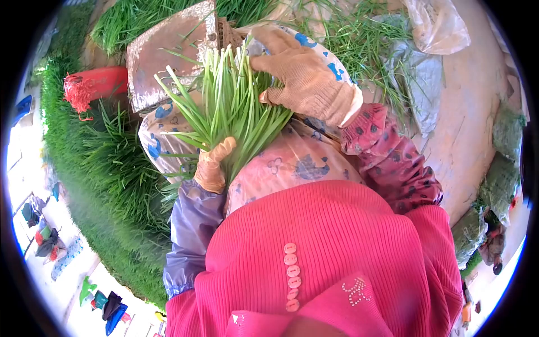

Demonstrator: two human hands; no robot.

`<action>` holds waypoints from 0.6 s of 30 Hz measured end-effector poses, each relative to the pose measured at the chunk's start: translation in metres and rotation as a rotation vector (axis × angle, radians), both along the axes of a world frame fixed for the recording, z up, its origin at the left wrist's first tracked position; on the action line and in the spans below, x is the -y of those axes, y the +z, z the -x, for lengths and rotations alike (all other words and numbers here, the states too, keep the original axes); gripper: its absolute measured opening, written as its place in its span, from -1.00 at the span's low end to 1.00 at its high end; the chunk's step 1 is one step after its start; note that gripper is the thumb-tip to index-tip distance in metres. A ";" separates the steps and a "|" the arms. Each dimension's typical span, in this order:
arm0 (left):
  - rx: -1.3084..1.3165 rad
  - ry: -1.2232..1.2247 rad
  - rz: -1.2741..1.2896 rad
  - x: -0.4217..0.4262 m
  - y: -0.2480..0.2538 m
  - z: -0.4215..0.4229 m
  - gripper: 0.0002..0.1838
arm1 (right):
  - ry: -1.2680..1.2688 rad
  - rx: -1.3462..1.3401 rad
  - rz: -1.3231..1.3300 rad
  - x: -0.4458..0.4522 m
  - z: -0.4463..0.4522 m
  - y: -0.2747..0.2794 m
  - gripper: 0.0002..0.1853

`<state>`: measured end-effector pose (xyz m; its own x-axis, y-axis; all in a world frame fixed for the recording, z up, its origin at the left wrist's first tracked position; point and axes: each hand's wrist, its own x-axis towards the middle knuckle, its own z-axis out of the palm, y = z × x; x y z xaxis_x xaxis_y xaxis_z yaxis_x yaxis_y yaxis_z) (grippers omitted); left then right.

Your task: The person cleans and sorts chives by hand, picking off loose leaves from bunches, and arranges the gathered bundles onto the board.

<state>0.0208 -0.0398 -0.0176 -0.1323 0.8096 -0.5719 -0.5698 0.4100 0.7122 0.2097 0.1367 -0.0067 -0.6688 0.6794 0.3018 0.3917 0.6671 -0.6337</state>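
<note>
A bunch of garlic chives [233,104] with pale cut ends rests across my lap, the white ends fanned out and pointing away from me. My left hand [213,164], in a tan glove, is wrapped round the leafy lower part; only its thumb side shows, the other fingers being under the leaves. Against the right side of the stems is my right hand [314,78], in a brown knit glove. Its fingers and thumb are apart, with the fingertips close to the pale ends. Beneath the bunch lies a clear plastic apron [281,168] with blue prints.
A worn metal-faced board [168,56] stands beyond my left knee, next to a red bundle of ties [95,87]. Long green chives [118,163] are heaped on the left. Loose trimmings [359,48] and plastic sheets [418,84] lie on the floor at right.
</note>
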 end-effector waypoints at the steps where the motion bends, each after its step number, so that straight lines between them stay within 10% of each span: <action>1: -0.001 0.004 0.002 0.001 -0.001 0.002 -0.46 | 0.004 -0.001 0.002 -0.004 0.001 -0.003 -0.63; 9: 0.021 -0.018 0.024 -0.002 0.000 0.000 -0.36 | -0.113 0.294 -0.034 -0.032 -0.007 -0.021 -0.88; 15: -0.044 -0.021 -0.022 0.014 -0.024 0.016 -0.54 | -0.561 -0.265 0.368 -0.099 -0.059 -0.004 -0.70; 18: -0.071 -0.008 -0.042 0.021 -0.035 0.022 -0.55 | -0.691 0.164 -0.011 -0.098 -0.076 0.006 -0.76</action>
